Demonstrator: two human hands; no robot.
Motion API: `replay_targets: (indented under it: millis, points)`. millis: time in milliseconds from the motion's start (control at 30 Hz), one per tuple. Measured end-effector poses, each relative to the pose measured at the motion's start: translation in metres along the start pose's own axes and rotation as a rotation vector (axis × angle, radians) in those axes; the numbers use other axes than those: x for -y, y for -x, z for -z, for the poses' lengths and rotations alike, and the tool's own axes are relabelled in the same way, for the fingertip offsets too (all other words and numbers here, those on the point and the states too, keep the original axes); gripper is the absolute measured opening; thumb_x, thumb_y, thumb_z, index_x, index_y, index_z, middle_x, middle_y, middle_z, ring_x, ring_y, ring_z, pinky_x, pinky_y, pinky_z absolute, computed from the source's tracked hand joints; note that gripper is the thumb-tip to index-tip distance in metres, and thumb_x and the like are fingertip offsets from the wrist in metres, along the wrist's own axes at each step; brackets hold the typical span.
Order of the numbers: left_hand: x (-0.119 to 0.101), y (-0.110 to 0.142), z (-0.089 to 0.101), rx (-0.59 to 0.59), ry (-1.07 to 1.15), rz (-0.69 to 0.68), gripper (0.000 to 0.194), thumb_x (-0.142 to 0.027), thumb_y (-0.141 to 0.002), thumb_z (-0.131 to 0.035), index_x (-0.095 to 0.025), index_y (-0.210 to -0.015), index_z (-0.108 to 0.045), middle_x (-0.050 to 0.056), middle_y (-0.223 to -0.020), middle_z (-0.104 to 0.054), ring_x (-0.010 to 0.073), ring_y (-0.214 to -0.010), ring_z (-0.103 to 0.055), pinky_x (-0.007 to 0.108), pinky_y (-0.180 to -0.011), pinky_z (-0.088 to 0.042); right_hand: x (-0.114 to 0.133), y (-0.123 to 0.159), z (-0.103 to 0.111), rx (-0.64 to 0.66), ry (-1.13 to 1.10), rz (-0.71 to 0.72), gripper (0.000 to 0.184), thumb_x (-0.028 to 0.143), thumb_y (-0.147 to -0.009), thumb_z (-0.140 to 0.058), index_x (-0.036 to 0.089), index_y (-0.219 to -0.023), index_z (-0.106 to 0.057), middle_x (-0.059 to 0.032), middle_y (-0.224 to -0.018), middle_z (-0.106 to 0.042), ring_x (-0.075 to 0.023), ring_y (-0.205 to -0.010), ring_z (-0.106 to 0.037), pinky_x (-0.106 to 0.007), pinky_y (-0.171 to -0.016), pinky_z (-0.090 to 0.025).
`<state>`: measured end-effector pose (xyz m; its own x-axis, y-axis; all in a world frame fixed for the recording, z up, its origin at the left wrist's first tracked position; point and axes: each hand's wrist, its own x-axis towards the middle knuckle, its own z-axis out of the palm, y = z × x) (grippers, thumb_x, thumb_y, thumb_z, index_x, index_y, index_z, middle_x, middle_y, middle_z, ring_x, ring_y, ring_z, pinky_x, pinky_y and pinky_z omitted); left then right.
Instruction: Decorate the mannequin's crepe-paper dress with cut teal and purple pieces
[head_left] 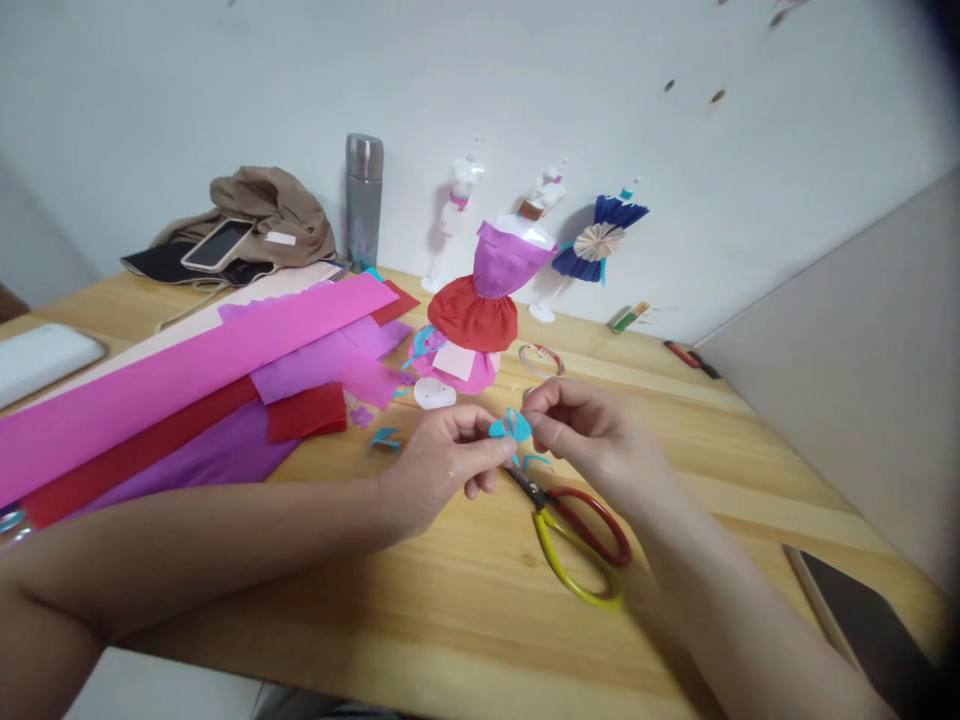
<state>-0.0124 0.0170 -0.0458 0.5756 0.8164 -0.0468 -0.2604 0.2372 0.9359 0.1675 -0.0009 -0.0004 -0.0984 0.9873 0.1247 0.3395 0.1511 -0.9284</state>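
Item in hand: one small blue paper piece (510,428), pinched above the wooden table (465,600) between my left hand (442,462) and my right hand (589,430), each closed on it by thumb and fingertips, one at either edge. Handling, as I judge it: very light, thin, soft, quick to crease or tear; best taken at the edges with a gentle pinch and no pulling. On the table just below my hands: scissors (577,535) with one red and one yellow loop, lying untouched, blades pointing toward my hands. Near them: blue paper scraps (385,438), a small purple paper flower (362,415). To the left: long crepe sheets in pink (187,375), red (135,455) and purple (217,455), overlapping. Behind my hands: a small dress form (480,300) wearing purple, red and pink paper layers, standing upright; two more white forms (459,215) by the wall, one bearing a dark blue paper fan (600,240). Further back: a steel flask (364,200), a tan bag (262,215) with a phone (217,243) resting on it.
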Motion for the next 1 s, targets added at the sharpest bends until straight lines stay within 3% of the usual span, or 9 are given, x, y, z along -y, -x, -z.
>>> replay_targets:
  millis: [467,733,1000]
  points:
    - [0.0000,-0.0023,0.0021,-0.002,-0.028,-0.007,0.029,-0.039,-0.075,-0.078,-0.019,-0.073,-0.057,-0.006,-0.056,-0.054,0.0066,-0.047,-0.047,0.020,-0.045,-0.033,-0.0056,-0.0005,0.0011,0.009,0.053,-0.005,0.029,0.042,-0.077,-0.084,0.022,-0.070,-0.064,0.0005,-0.064,-0.062,-0.0137,-0.057,-0.051,-0.028,-0.053,-0.040]
    - [-0.0007,-0.0034,0.0025,-0.016,-0.065,-0.050,0.024,-0.036,-0.077,-0.075,-0.018,-0.075,-0.060,-0.006,-0.055,-0.054,0.0068,-0.048,-0.046,0.020,-0.046,-0.034,-0.0060,0.0022,0.0046,-0.027,0.147,0.066,0.027,0.043,-0.082,-0.079,0.023,-0.072,-0.064,-0.0007,-0.066,-0.063,-0.0163,-0.061,-0.054,-0.030,-0.056,-0.041]
    - [-0.0025,-0.0018,0.0003,-0.023,-0.060,-0.031,0.029,-0.040,-0.076,-0.076,-0.019,-0.072,-0.058,-0.005,-0.058,-0.054,0.0073,-0.050,-0.047,0.020,-0.045,-0.036,-0.0044,0.0025,0.0065,-0.043,0.214,0.086,0.027,0.045,-0.084,-0.074,0.024,-0.073,-0.062,0.0000,-0.064,-0.061,-0.0164,-0.059,-0.052,-0.031,-0.055,-0.041]
